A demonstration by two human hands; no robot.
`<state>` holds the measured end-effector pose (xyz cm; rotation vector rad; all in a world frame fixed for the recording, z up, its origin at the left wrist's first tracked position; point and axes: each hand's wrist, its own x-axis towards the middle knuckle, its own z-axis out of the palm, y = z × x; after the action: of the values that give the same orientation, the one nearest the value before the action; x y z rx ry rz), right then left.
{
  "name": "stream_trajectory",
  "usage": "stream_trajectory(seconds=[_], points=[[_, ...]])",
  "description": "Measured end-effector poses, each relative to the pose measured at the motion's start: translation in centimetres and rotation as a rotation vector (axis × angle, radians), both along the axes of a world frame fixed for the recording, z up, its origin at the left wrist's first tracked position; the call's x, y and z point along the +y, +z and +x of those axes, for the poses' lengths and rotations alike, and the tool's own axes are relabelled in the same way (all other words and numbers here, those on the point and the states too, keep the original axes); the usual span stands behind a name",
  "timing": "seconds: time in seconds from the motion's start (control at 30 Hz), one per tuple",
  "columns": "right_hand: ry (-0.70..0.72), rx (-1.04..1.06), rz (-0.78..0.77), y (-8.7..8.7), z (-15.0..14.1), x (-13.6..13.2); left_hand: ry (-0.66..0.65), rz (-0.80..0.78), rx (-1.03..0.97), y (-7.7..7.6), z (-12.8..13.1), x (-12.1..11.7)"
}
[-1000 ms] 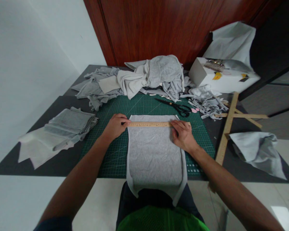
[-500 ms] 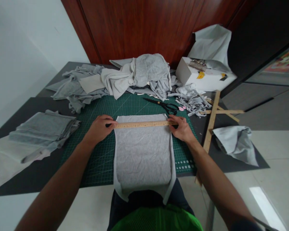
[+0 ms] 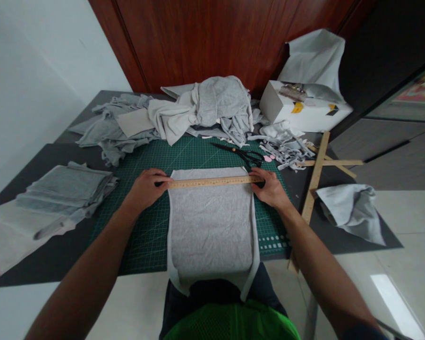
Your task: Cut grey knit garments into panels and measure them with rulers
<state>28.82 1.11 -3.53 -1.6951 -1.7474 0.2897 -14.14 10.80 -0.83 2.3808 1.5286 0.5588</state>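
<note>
A wooden ruler (image 3: 212,182) lies across the upper part of a light grey piece of fabric (image 3: 212,226). My left hand (image 3: 149,188) pinches the ruler's left end at the fabric's left edge. At the other end, my right hand (image 3: 267,186) grips the ruler between thumb and fingers, beside the fabric's right edge. The fabric rests flat on a green cutting mat (image 3: 145,245), and its lower end hangs over the table edge toward my lap. Just beyond my right hand lie black-handled scissors (image 3: 239,152).
Heaped grey cloth (image 3: 205,108) lies along the back. Folded fabric (image 3: 67,189) is stacked at left. At right are fabric scraps (image 3: 285,146), a white box (image 3: 301,111), crossed wooden rulers (image 3: 316,177) and a crumpled grey cloth (image 3: 352,210) near the table's corner.
The view has shifted very slightly, so things at the right sit a little further right. Both hands stay on the ruler, and the fabric lies as before.
</note>
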Motion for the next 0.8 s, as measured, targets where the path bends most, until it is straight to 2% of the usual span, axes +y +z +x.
stream_trajectory(seconds=[0.47, 0.8], points=[[-0.009, -0.010, -0.020, -0.2, 0.2, 0.2, 0.001, -0.021, -0.011, 0.3, 0.2, -0.2], [0.003, 0.019, 0.037, -1.1, 0.6, 0.6, 0.008, 0.018, 0.008, 0.4, 0.9, -0.3]])
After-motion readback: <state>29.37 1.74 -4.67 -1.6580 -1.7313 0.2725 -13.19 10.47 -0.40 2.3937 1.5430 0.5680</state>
